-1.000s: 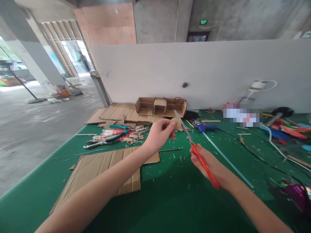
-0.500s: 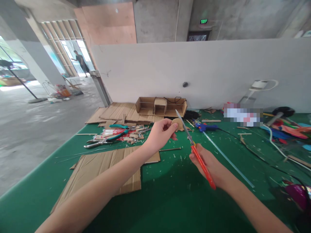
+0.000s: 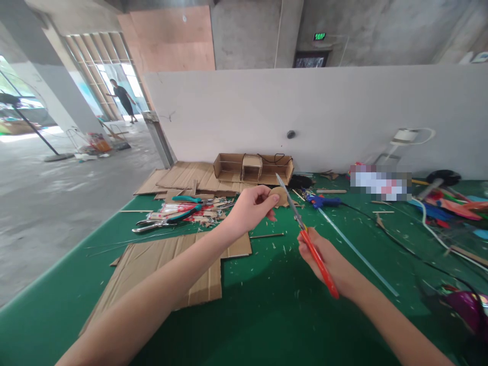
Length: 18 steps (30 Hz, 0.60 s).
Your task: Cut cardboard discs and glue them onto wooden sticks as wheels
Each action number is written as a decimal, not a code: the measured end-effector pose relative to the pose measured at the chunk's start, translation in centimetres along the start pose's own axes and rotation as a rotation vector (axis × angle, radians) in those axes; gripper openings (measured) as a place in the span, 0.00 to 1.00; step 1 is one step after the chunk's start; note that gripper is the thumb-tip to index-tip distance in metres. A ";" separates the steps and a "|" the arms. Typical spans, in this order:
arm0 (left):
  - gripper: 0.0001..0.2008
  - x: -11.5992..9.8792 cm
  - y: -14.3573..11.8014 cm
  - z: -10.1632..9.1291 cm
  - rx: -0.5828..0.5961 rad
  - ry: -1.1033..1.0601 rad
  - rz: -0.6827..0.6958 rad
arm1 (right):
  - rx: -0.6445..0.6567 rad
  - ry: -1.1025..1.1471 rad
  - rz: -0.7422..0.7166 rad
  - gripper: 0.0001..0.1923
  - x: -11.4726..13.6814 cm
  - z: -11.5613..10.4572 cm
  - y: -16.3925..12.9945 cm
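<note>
Between the thumb and fingers of my left hand (image 3: 253, 207) is a small rounded piece of cardboard (image 3: 281, 195), held up above the table. My right hand (image 3: 324, 256) grips a pair of scissors (image 3: 313, 256) by its red handles. Their metal blades point up and away, right beside the cardboard piece's right edge; whether they touch it I cannot tell. Behind both hands sits an open cardboard box (image 3: 229, 170) with a small box-like part in its middle and black cord on it. Under my left forearm lies a flat cardboard sheet (image 3: 152, 269).
Pliers (image 3: 168, 221) and scraps lie left on the green table (image 3: 274, 315). A blue glue gun (image 3: 324, 201) with a long clear stick is right of centre, its black cable trailing right. A white partition (image 3: 229, 112) stands behind. Far left, a person (image 3: 122, 97) is on the floor.
My hands, the cardboard piece and the scissors stay almost in place. The distant person has shifted slightly left, and the view has tilted a little.
</note>
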<state>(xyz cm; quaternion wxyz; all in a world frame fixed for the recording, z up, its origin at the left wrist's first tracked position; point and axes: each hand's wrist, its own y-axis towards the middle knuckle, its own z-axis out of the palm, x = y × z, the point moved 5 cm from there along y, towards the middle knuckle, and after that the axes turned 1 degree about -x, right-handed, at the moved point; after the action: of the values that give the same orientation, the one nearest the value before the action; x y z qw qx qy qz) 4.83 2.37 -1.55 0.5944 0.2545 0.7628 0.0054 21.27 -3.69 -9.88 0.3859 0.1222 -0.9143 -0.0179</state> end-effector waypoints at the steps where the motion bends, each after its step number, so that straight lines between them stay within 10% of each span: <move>1: 0.12 -0.1 0.0 0.0 0.012 0.018 -0.001 | 0.007 0.022 -0.012 0.14 0.1 0.0 -0.1; 18: 0.12 -1.2 0.0 -0.8 0.129 0.134 0.014 | -0.056 -0.130 0.024 0.14 1.3 -0.4 -0.2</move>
<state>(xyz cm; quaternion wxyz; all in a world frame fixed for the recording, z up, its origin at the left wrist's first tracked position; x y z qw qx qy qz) 4.26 2.12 -0.23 0.5245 0.2967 0.7977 -0.0223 20.78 -4.13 -8.70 0.3289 0.0989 -0.9380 -0.0466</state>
